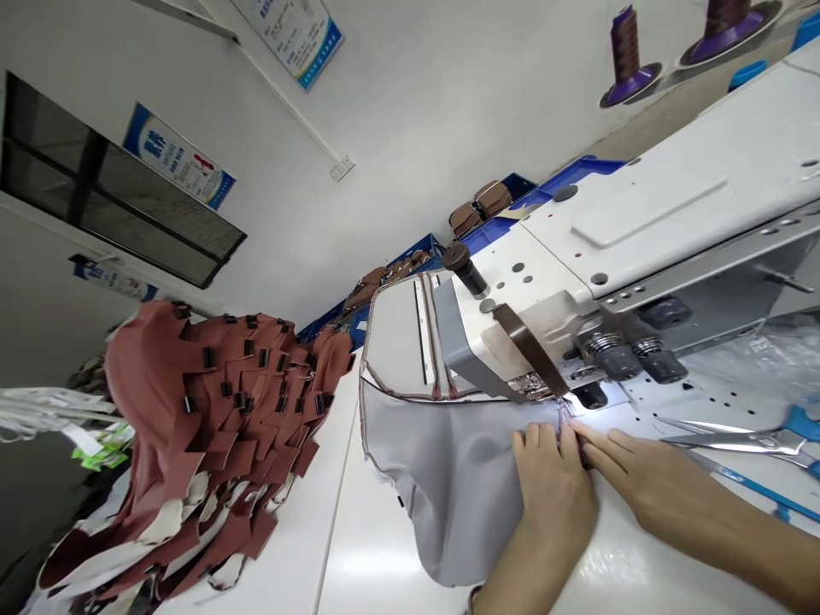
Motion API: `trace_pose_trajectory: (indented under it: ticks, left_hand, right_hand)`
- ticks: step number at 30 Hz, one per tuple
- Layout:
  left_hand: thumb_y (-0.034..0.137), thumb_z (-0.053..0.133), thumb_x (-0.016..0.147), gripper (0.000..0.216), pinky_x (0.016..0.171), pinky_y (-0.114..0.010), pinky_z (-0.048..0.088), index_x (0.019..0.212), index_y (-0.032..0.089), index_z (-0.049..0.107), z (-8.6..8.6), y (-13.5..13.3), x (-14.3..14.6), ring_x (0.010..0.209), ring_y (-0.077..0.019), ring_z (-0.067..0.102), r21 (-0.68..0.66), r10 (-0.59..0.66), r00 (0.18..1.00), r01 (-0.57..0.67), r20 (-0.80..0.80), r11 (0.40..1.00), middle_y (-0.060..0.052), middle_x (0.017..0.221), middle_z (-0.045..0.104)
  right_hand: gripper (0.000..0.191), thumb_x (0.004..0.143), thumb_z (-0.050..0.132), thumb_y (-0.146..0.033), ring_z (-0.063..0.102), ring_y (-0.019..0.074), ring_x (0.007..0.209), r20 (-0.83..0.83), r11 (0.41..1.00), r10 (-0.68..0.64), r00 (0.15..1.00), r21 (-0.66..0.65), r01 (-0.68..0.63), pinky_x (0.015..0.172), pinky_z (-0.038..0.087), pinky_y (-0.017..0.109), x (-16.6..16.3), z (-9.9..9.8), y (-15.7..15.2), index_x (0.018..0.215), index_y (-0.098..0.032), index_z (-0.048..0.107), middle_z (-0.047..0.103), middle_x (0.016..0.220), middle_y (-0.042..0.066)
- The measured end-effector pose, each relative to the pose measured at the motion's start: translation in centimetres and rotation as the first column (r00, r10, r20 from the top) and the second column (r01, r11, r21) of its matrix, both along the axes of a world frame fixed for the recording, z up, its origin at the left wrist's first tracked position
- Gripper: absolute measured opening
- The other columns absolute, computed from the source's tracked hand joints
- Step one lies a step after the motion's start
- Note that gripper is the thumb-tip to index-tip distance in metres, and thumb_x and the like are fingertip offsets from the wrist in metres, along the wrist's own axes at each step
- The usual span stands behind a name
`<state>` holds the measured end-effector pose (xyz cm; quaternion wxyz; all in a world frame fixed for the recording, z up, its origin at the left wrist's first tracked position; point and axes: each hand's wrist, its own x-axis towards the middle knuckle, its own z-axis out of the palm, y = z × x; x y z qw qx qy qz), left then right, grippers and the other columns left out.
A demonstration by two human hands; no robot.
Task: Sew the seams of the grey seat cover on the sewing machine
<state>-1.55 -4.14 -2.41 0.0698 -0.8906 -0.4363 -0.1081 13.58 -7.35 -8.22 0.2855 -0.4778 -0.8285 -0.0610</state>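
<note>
A sewn grey panel, which looks like leather or upholstery fabric, lies on the white table with its upper edge under the head of a sewing machine. My left hand rests on its right end, fingers bent and closed on the edge close to the lit needle area. Against it, my right hand reaches in from the right, fingertips together at the same edge; the material between them is mostly hidden. A paler section of the piece, with dark seams, stands up behind the machine head.
Scissors with blue handles lie right of my right hand, beside a blue tool. Reddish-brown clipped pieces are piled at left. Blue bins with brown parts stand behind; thread spools are at upper right.
</note>
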Motion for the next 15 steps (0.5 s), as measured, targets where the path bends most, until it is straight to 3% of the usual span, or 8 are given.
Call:
trace_pose_trajectory:
  ticks: [9,15]
  left_hand:
    - [0.02,0.051,0.083,0.02,0.066,-0.037,0.029,0.102,0.017,0.055,0.0,0.7,-0.2,0.077,-0.0208,0.044,-0.055,-0.045,0.999,0.046,0.016,0.997,-0.005,0.085,0.054]
    - [0.019,0.054,0.081,0.02,0.066,-0.037,0.029,0.101,0.016,0.055,0.2,1.6,-0.1,0.078,-0.0202,0.045,-0.048,-0.05,0.999,0.05,0.001,0.998,-0.004,0.085,0.054]
  right_hand:
    - [0.05,0.075,0.035,-0.002,0.059,0.0228,0.089,0.04,0.998,0.013,0.999,-0.059,-0.011,0.071,0.056,0.038,-0.1,-0.4,0.1,0.122,-0.007,0.051,0.058,0.125,0.016]
    - [0.058,0.072,0.037,0.0,0.059,0.0199,0.084,0.052,0.997,-0.029,0.998,-0.069,0.033,0.066,0.056,0.034,-0.1,-0.2,0.3,0.128,-0.009,0.047,0.057,0.127,0.013]
